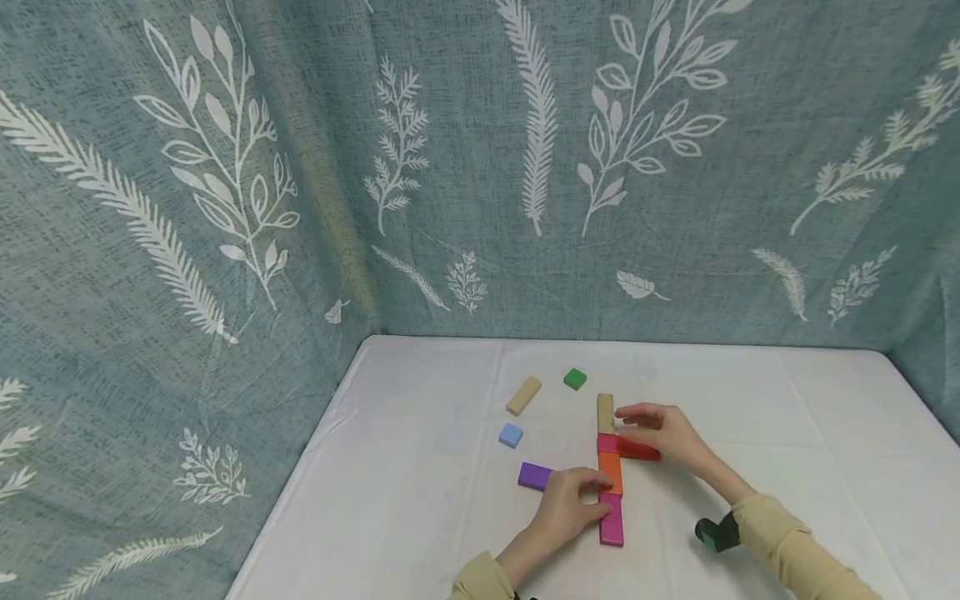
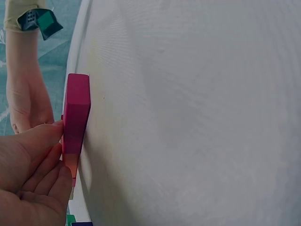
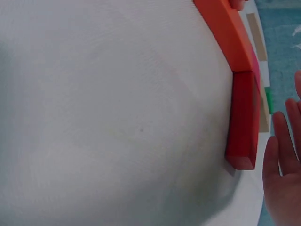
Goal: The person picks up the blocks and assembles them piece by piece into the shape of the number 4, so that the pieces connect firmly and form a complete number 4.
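Note:
On the white table, a tan block (image 1: pixel 605 412), a short pink block (image 1: pixel 608 443), an orange block (image 1: pixel 612 471) and a magenta block (image 1: pixel 611 523) form a line running away from me. A red block (image 1: pixel 640 449) juts rightward from the pink one. With thumb and fingertips, my left hand (image 1: pixel 564 504) touches the line's left side; the thumb meets the magenta block (image 2: pixel 77 110), the fingers the orange block (image 2: pixel 71 162). My right hand (image 1: pixel 670 433) is over the red block, fingers extended toward the tan block. In the right wrist view its straight fingers appear apart from the red block (image 3: pixel 243 120).
Left of the line lie a purple block (image 1: pixel 535 476), partly behind the left hand, and a small blue block (image 1: pixel 511 435). Farther back are a second tan block (image 1: pixel 523 397) and a green block (image 1: pixel 575 379). A patterned teal curtain (image 1: pixel 465 167) hangs behind the table (image 1: pixel 390 400).

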{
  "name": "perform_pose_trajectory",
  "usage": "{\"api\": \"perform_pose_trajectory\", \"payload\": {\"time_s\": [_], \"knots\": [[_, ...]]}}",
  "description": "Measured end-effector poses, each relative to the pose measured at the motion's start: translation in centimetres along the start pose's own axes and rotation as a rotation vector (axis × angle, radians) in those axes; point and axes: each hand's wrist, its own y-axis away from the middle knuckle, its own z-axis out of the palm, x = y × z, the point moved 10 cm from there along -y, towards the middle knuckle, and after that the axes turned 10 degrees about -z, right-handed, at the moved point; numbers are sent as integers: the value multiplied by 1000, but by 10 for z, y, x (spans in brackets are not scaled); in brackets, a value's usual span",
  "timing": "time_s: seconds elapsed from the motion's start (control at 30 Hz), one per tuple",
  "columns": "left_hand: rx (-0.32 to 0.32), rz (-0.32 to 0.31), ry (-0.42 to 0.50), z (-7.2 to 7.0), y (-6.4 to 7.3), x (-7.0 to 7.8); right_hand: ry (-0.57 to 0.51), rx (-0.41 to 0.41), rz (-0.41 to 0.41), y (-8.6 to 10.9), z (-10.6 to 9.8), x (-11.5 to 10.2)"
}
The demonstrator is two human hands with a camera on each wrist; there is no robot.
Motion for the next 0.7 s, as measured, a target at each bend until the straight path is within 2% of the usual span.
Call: {"api": "perform_pose_trajectory", "payload": {"time_s": [0.27,0.53,0.7], "knots": [[-14,-36,2,2,-2,-2,37,-19,-23,-1,7,2],[-15,-33,1,2,-3,0,41,-12,-11,1,9,5],[0,-7,-8,1,-3,2,45,-13,-26,1,11,5]]}}
